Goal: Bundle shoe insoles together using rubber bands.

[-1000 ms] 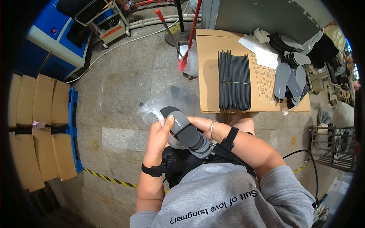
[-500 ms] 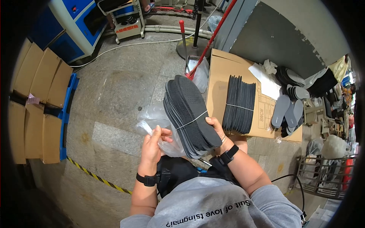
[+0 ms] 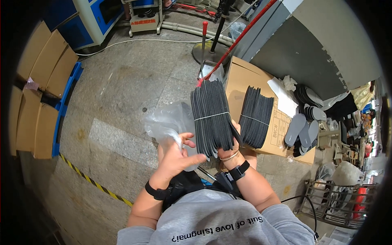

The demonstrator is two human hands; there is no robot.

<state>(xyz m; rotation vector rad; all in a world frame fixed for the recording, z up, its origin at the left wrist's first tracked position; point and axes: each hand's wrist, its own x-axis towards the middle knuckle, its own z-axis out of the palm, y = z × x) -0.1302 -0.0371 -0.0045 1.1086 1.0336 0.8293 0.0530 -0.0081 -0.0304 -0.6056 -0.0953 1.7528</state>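
My right hand [image 3: 232, 152] grips the lower right end of a banded stack of dark insoles [image 3: 211, 116], held up before me with the layered edges facing me. A thin pale band goes round its middle. Left of the stack, my left hand [image 3: 173, 160] has a clear plastic bag [image 3: 169, 118] caught between its fingers, its thumb stretched toward the stack's lower end. The bag hangs loose beyond the hand and is partly hidden by it. A second banded stack of insoles [image 3: 256, 117] lies on the cardboard box [image 3: 239, 79] at my right, apart from my hands.
Loose grey insoles [image 3: 296, 130] and crumpled paper [image 3: 289, 84] lie on the box's right part. A red-handled pole [image 3: 239, 38] leans behind it. Cartons [image 3: 49, 67] on a blue pallet [image 3: 67, 96] stand at left. A metal rack [image 3: 326, 202] is at lower right.
The insole stack has turned from showing a flat sole to showing its layered edges. My left hand has turned over and come nearer the stack's lower end, with the bag along.
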